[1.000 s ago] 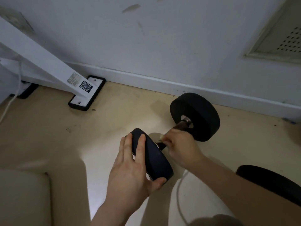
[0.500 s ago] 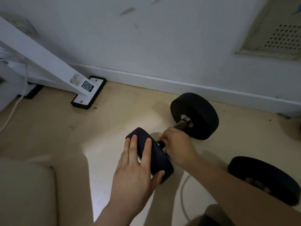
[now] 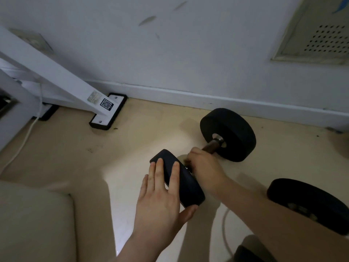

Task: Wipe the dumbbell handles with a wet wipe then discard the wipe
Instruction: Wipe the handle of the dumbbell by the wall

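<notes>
A black dumbbell (image 3: 229, 134) lies on the beige floor near the wall, its dark handle (image 3: 211, 145) running between two round weights. My left hand (image 3: 160, 193) rests on the near weight with straight fingers on top and the thumb under its lower edge. My right hand (image 3: 204, 164) is curled round the handle close to the near weight. A pale bit of wet wipe (image 3: 182, 157) peeks out beside its fingers. A second black dumbbell (image 3: 309, 201) lies at the right, partly hidden by my right forearm.
A white frame leg on a black-edged foot (image 3: 107, 114) stands at the left by the skirting board. A white cable (image 3: 20, 146) trails along the floor there. A cream cushion (image 3: 35, 224) fills the lower left. A vent panel (image 3: 321, 40) sits in the wall.
My right hand has slid a little along the handle while my left hand keeps steadying the near weight. The view has shifted, showing more of the second dumbbell.
</notes>
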Action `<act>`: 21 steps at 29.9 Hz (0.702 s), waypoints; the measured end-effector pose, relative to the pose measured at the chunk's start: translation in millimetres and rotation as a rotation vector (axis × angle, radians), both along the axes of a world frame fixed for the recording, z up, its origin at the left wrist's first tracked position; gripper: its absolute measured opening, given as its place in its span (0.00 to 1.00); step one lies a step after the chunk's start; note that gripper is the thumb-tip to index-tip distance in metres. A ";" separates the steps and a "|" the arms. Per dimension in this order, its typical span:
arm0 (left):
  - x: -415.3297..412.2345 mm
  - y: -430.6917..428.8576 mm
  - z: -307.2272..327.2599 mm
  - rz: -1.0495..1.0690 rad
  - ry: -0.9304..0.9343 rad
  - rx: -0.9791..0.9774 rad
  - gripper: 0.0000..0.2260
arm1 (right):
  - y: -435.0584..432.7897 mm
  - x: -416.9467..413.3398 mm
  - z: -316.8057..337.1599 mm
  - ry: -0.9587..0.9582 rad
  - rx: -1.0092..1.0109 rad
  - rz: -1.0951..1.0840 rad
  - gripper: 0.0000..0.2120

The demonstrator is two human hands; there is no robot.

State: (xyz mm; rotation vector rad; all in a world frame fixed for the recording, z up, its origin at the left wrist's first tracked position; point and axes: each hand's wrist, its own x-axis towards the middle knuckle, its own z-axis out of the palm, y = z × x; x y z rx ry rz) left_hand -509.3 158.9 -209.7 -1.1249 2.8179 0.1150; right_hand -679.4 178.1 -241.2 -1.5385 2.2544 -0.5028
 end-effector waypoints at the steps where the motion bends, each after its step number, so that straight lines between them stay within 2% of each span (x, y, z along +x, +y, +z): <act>1: -0.6 -1.3 0.7 0.005 0.002 0.001 0.44 | -1.8 0.3 -0.4 -0.013 0.004 0.051 0.06; 5: 0.3 -3.6 3.4 0.018 -0.020 0.041 0.44 | -3.8 -40.7 -7.8 0.119 -0.027 -0.169 0.08; 6: -0.9 -1.7 5.0 0.026 -0.018 0.047 0.44 | -0.8 -34.3 -9.5 0.104 -0.066 -0.160 0.08; 9: -8.3 5.8 9.4 0.060 -0.033 0.077 0.45 | 2.5 -11.0 -4.5 0.060 -0.055 0.111 0.08; 13: -9.3 8.3 21.7 0.070 -0.062 0.096 0.40 | 1.0 -50.7 -7.8 0.088 -0.089 -0.121 0.08; 17: -9.0 18.3 24.2 0.056 -0.022 0.047 0.31 | 15.7 -26.8 -9.9 0.047 -0.108 0.149 0.11; 19: -9.2 22.5 21.4 0.026 -0.032 -0.013 0.31 | 15.9 -41.1 -8.4 0.040 -0.102 0.063 0.11; 21: -8.0 26.4 20.2 0.017 -0.121 -0.041 0.33 | 18.3 -47.8 -9.8 0.037 -0.095 -0.049 0.11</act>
